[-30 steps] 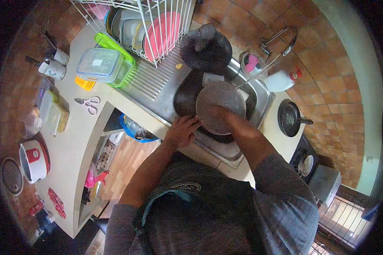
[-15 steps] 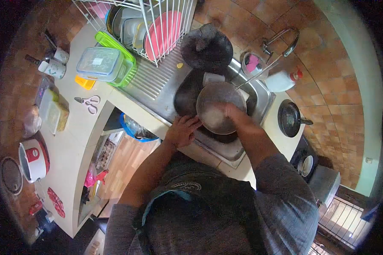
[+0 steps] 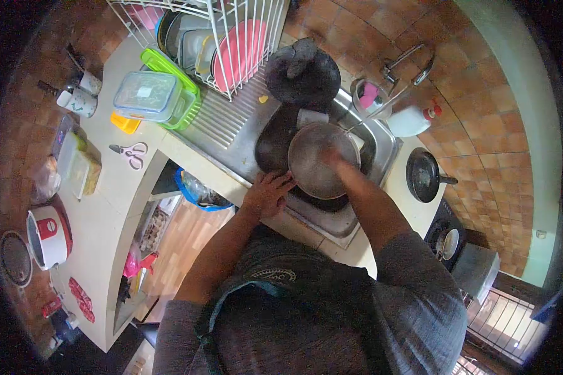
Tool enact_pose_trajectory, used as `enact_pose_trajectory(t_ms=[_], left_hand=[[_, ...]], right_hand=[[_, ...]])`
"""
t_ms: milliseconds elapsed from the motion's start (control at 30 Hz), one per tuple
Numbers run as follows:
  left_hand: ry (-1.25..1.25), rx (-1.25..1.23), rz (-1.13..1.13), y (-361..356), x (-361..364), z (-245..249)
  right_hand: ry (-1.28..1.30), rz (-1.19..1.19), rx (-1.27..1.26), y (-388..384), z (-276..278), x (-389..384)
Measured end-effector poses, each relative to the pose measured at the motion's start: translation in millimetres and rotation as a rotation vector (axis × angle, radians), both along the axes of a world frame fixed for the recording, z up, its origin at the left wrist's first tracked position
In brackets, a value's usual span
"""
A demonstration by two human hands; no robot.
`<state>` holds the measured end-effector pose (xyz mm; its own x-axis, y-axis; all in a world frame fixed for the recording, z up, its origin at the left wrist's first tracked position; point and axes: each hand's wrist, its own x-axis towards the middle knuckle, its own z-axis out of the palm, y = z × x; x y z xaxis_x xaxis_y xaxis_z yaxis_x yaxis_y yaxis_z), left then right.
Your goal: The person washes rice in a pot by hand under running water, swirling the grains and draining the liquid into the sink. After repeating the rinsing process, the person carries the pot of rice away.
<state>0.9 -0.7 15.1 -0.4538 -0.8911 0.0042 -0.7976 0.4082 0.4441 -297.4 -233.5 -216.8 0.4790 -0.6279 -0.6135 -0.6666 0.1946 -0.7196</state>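
A round metal bowl sits over the sink, below the faucet. My right hand is inside the bowl, blurred, so its fingers cannot be made out. At the bowl's near left rim, my left hand rests by the sink's front edge with its fingertips at the rim; whether they grip it is unclear. Behind the bowl a light-coloured cup lies in the basin. A dark wok stands at the back edge of the sink.
Left of the sink are a wire dish rack with a pink plate, a lidded container and scissors. To the right stand a white bottle and a black frying pan. A rice cooker is far left.
My right hand has shifted slightly within the bowl, up and to the left. My left hand stays beside the rim. The view has moved slightly.
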Motion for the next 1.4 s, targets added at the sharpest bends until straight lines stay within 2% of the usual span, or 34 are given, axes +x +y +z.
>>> enact_pose_trajectory(t_ms=[200,267,433,633,1000,1033,1200,1267,1300,1400], left_hand=[[0.055,0.015,0.019,1,-2,-6],[0.022,-0.071,0.012,1,0,-7],[0.012,-0.001,0.009,1,-1,2],[0.007,-0.025,0.012,0,-1,3],[0.011,-0.076,-0.006,0,0,-6],[0.004,-0.064,-0.007,0,0,-6],[-0.06,-0.016,0.0,0,-3,-5],[-0.016,-0.03,0.013,2,-2,-8],[-0.017,-0.031,0.012,1,-1,-8],[-0.019,-0.017,0.011,1,-1,-8]], right_hand=[[-0.008,0.048,-0.045,23,13,-31],[-0.012,0.065,-0.061,40,17,-50],[-0.022,0.114,-0.092,53,12,-14],[-0.031,0.176,-0.127,75,17,-11],[-0.053,0.269,-0.196,45,26,10],[-0.053,0.278,-0.202,53,34,-17],[-0.056,0.308,-0.229,40,31,-15],[0.087,0.422,-0.881,41,10,-8],[0.088,0.421,-0.882,40,13,-2],[-0.088,-0.211,-0.114,28,45,18]])
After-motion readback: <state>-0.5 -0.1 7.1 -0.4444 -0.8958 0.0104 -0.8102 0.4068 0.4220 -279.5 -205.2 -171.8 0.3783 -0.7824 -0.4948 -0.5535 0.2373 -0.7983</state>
